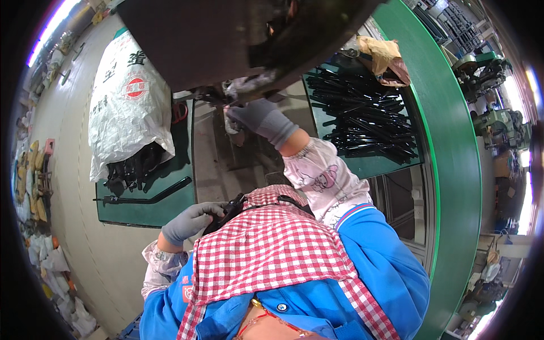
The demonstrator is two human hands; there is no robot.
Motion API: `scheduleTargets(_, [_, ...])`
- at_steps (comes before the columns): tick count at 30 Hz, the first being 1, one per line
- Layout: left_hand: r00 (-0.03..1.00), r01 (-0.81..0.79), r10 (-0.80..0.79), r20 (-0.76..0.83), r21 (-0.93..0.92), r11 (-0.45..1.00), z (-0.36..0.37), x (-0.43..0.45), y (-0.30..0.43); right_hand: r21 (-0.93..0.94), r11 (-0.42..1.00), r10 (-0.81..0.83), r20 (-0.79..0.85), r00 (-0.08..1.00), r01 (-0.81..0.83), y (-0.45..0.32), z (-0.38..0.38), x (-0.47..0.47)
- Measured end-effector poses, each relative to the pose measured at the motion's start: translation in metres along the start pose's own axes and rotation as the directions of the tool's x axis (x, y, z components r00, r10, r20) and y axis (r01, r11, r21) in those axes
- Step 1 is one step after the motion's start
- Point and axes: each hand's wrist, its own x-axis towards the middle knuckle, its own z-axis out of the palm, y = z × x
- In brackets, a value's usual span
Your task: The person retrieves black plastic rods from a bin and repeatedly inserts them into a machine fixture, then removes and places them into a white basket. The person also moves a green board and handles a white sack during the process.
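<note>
My left hand [187,223], in a grey glove, is closed around a black part [230,209] held close against the red checked apron [272,242]. My right hand [259,119], gloved too, reaches up to the metal working area of a dark machine [204,42]; its fingertips are partly hidden there, and what they touch is unclear. A long bent black bar [148,196] lies on the green table at the left. Many slim black bars [365,114] are piled on the green surface at the right.
A white woven sack [127,102] with black parts [136,165] at its mouth lies on the left table, beside red-handled scissors [179,112]. Crumpled brown paper [380,57] rests behind the pile of bars. A green-edged bench [457,170] runs along the right; the machine overhangs the middle.
</note>
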Motion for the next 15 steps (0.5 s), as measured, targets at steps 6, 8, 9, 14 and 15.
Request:
scheduleTargets(6, [0.984, 0.109, -0.046, -0.173, 0.376, 0.92, 0.064, 0.048, 0.012, 0.512, 0.759, 0.428, 0.072, 0.901, -0.402, 0.069, -0.008, -0.038])
scheduleTargets(8, [0.986, 0.06, 0.011, -0.167, 0.414, 0.908, 0.083, 0.06, 0.01, 0.27, 0.824, 0.516, 0.004, 0.857, -0.497, 0.12, -0.025, -0.079])
scheduleTargets(9, [0.987, 0.03, 0.037, -0.156, 0.408, 0.913, 0.094, 0.064, 0.01, 0.063, 0.807, 0.589, -0.007, 0.808, -0.588, 0.164, -0.028, -0.105])
scheduleTargets(14, [0.965, -0.044, 0.19, -0.183, 0.598, 0.8, 0.144, 0.076, 0.027, -0.613, 0.563, 0.7, -0.001, 0.714, -0.553, 0.264, -0.111, -0.18])
scheduleTargets(15, [0.955, -0.078, 0.254, -0.152, 0.698, 0.712, 0.15, 0.081, 0.031, -0.668, 0.544, 0.633, -0.071, 0.771, -0.508, 0.298, -0.109, -0.203])
